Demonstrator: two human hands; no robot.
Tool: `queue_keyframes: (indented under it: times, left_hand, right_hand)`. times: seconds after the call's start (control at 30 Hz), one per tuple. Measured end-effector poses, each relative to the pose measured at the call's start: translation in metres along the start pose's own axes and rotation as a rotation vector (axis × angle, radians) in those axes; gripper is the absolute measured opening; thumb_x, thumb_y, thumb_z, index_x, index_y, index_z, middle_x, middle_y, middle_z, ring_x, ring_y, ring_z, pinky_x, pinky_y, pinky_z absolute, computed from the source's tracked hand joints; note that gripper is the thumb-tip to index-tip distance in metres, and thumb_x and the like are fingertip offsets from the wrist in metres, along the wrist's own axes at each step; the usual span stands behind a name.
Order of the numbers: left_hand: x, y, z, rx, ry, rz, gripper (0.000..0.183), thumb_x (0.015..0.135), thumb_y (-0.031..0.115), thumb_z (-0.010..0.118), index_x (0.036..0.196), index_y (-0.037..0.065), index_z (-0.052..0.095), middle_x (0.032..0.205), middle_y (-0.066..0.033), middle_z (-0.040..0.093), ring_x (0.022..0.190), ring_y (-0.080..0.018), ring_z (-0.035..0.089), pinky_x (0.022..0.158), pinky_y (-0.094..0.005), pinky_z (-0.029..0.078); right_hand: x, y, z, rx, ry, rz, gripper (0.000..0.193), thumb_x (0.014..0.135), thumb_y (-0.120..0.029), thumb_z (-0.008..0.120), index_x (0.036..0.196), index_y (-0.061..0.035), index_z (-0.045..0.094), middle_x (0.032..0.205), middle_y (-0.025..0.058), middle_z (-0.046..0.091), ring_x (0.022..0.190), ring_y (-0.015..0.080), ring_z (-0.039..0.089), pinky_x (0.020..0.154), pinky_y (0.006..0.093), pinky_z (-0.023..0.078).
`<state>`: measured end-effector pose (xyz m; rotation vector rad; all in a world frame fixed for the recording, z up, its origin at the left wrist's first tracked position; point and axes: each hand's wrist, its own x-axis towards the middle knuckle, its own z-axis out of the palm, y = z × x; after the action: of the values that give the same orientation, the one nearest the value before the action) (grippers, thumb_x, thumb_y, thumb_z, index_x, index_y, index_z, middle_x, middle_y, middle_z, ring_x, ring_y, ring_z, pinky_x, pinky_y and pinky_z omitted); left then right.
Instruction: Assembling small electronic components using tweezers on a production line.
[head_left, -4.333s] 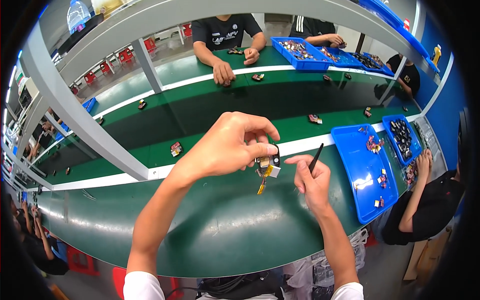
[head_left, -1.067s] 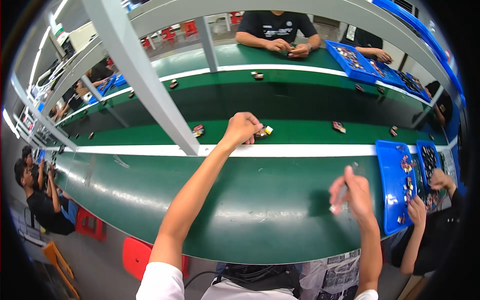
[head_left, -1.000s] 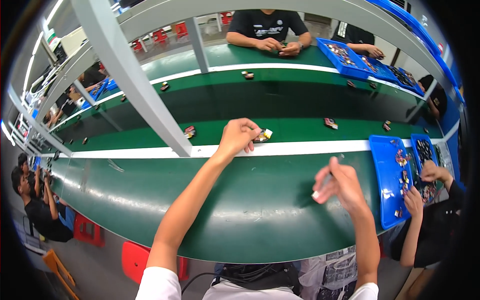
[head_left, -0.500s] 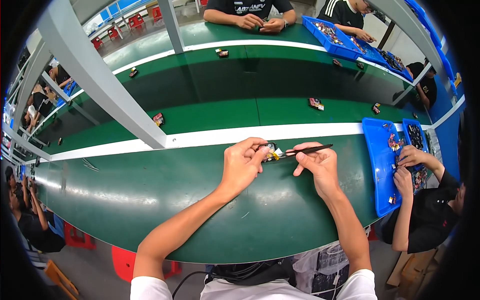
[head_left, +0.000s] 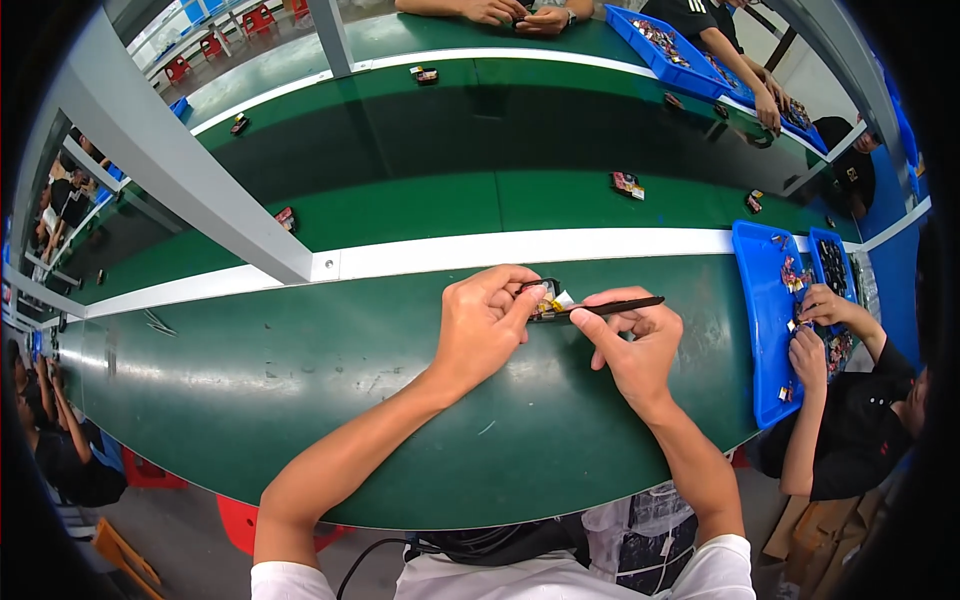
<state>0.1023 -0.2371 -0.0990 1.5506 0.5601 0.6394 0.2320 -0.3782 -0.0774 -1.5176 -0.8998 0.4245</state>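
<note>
My left hand [head_left: 482, 318] is closed over the middle of the green bench, pinching a small electronic assembly [head_left: 548, 302]. The piece has a black casing with yellow and white bits showing; my fingers cover its left part. From the right, my right hand [head_left: 640, 345] grips slim black tweezers [head_left: 632, 304] between thumb and fingers. Their tip end points left into the assembly, and the back end sticks out past the hand. The exact contact at the tip is too small to make out.
A blue tray [head_left: 768, 330] with small parts stands at the right, where a co-worker's hands [head_left: 815, 335] are busy. Beyond the white rail [head_left: 420, 256] runs a green conveyor belt [head_left: 560, 205] carrying several small assemblies. A grey post [head_left: 190, 150] rises at the left.
The view has shifted slightly. My right hand has tilted, its thumb now closer to the assembly along the tweezers. Across the belt, a co-worker's arm has reached toward the blue trays.
</note>
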Motion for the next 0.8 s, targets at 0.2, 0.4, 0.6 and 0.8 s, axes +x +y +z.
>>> queue_keyframes:
  times: [0.2, 0.4, 0.6, 0.8]
  left_hand:
    - [-0.0008, 0.0012, 0.0029, -0.007, 0.001, 0.007, 0.018, 0.096, 0.008, 0.067, 0.105, -0.007, 0.069, 0.070, -0.0073, 0.068, 0.055, -0.0079, 0.061, 0.047, -0.0225, 0.048]
    - [-0.0001, -0.0007, 0.0049, -0.008, 0.013, 0.015, 0.017, 0.096, 0.007, 0.067, 0.105, -0.007, 0.069, 0.071, -0.0076, 0.068, 0.055, -0.0082, 0.061, 0.048, -0.0229, 0.049]
    - [0.0000, 0.0012, 0.0060, 0.007, -0.002, 0.000, 0.018, 0.095, 0.007, 0.067, 0.106, -0.007, 0.069, 0.071, -0.0080, 0.068, 0.056, -0.0087, 0.062, 0.048, -0.0231, 0.050]
    - [-0.0015, 0.0049, 0.0061, -0.053, -0.037, 0.036, 0.019, 0.096, 0.004, 0.065, 0.110, -0.008, 0.067, 0.076, -0.0095, 0.070, 0.058, -0.0101, 0.064, 0.050, -0.0240, 0.052]
  right_hand:
    - [0.0002, 0.0014, 0.0032, 0.014, 0.042, 0.049, 0.016, 0.083, -0.002, 0.080, 0.095, 0.0043, 0.071, 0.066, 0.0041, 0.067, 0.044, 0.0042, 0.055, 0.038, 0.0192, 0.036]
    - [0.0000, 0.0029, 0.0030, -0.005, 0.047, 0.054, 0.016, 0.084, -0.003, 0.080, 0.094, 0.0048, 0.071, 0.068, 0.0048, 0.068, 0.044, 0.0039, 0.053, 0.038, 0.0194, 0.037]
    - [0.0014, 0.0015, 0.0021, 0.000, 0.035, 0.085, 0.017, 0.084, -0.004, 0.080, 0.095, 0.0060, 0.070, 0.075, 0.0075, 0.071, 0.046, 0.0036, 0.053, 0.038, 0.0197, 0.038]
    - [0.0048, -0.0033, 0.0010, 0.166, 0.033, 0.271, 0.014, 0.087, -0.002, 0.075, 0.098, 0.0052, 0.069, 0.075, 0.0088, 0.071, 0.044, 0.0044, 0.049, 0.038, 0.0195, 0.032]
